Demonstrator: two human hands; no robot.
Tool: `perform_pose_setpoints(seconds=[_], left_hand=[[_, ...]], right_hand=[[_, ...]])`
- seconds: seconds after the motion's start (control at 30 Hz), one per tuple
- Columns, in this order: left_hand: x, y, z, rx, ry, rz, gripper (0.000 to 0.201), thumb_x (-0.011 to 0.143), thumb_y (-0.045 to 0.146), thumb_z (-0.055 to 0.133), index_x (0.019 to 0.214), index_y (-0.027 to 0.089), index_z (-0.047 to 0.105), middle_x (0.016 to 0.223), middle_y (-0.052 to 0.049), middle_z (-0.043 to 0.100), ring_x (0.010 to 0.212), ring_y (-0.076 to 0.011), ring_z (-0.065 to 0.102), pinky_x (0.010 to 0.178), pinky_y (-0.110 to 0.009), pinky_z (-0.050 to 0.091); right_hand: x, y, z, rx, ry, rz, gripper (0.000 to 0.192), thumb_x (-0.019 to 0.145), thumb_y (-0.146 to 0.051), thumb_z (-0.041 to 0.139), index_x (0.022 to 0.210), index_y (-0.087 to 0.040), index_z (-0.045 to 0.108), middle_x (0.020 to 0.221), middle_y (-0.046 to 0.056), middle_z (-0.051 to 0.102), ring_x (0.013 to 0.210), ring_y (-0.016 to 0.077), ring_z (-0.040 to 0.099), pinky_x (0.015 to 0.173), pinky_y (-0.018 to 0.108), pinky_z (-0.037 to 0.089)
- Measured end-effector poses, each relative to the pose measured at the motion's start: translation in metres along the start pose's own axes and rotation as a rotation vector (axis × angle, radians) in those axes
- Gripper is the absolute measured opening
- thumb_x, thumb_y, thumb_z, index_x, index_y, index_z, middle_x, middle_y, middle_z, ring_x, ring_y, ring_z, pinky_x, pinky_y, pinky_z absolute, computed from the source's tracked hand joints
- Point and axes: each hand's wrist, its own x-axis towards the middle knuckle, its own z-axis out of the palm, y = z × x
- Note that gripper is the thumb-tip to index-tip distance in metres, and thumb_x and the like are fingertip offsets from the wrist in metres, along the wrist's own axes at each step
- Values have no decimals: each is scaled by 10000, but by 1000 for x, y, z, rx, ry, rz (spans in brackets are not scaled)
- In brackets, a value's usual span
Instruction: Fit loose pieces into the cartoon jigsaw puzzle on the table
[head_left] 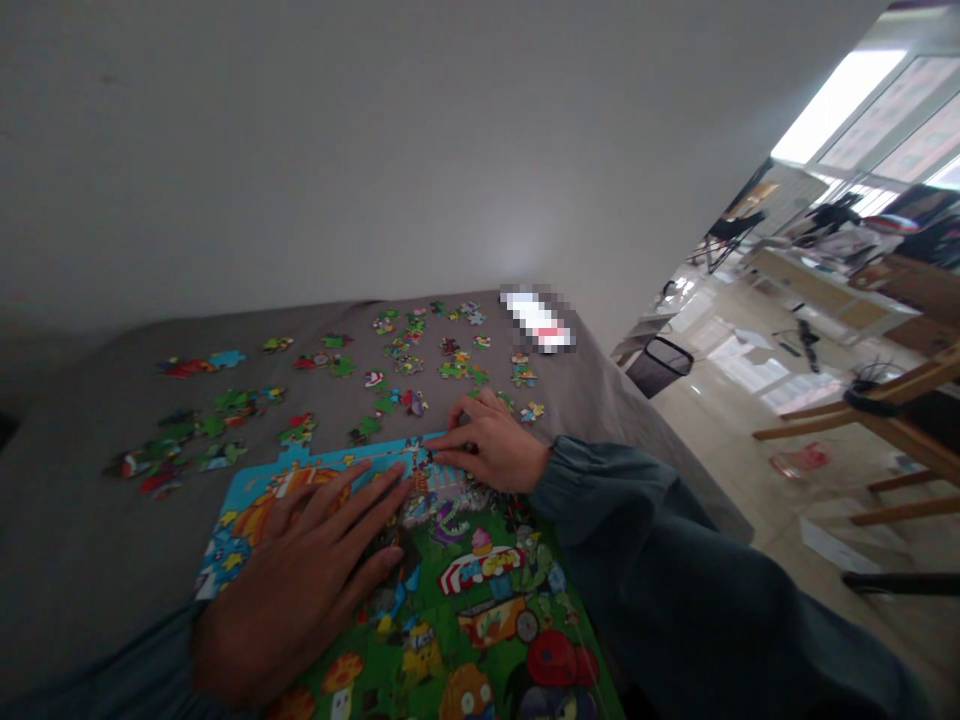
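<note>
Pretty dim on the near side: the grey worktop (90,520) and the puzzle (480,610) sit in murky shade, colours muddy and a bit soft. All the light pours in from the windows (862,100) at the far right, blown out white, with glare on the shiny floor (720,370). Whole frame is tilted and stretched toward the edges, and a pixelated patch (536,320) sits on the worktop.

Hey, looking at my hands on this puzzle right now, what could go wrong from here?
1. Your left hand lies flat across the assembled puzzle; sliding it might pull joined parts apart.
2. Your right hand presses at the puzzle's top edge, where a piece set slightly off could buckle its neighbours.
3. Your right sleeve lies right beside the puzzle, and loose pieces sit near the table edge; a sweep might knock some off.
</note>
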Motion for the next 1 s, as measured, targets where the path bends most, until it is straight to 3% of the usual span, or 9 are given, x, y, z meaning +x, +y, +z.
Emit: perform_pose_setpoints(seconds=[0.17,0.37,0.57,0.7,0.83,1.0], left_hand=[[0,-1,0,4,15,22,576,999,576,390,1544,455,253,1485,50,540,1269,-317,530,1099,-528,273],[-2,-1,1,22,19,31,639,999,568,411,1566,450,143,1515,65,503,1278,-318,520,1099,-531,240],[-1,0,1,-28,3,-3,602,1000,582,382,1560,397,263,1486,22,542,1288,-302,523,1148,-529,223],[2,2,-3,-51,-41,-10,590,1007,579,360,1538,321,364,1492,-12,537,1341,-291,487,1136,-492,280],[4,5,-6,-53,-55,-10,588,1012,569,358,1518,275,408,1489,-37,540,1348,-285,486,1104,-474,332],[8,9,-14,-89,-59,-25,577,1018,522,372,1510,224,419,1472,-72,555,1342,-285,495,1085,-473,369]], right_hand=[[-1,2,-1,3,63,-46,287,934,-361,650,1183,-253,745,1071,85,636,1015,239,465,921,385,393],[4,16,-9,13,328,-13,221,959,-220,580,1087,-174,754,922,72,675,904,204,530,884,366,426],[4,55,-32,2,529,143,188,895,-189,595,980,-201,763,857,48,702,854,191,595,841,351,459],[-2,87,-50,-40,618,316,252,907,-244,543,1034,-175,749,930,78,721,789,188,594,766,345,481],[19,108,-64,-88,606,384,295,927,-242,500,1091,-156,730,988,97,728,889,208,616,848,373,492],[91,119,-78,-135,420,401,295,931,-195,586,1210,-156,670,1093,99,711,999,198,643,966,380,495]])
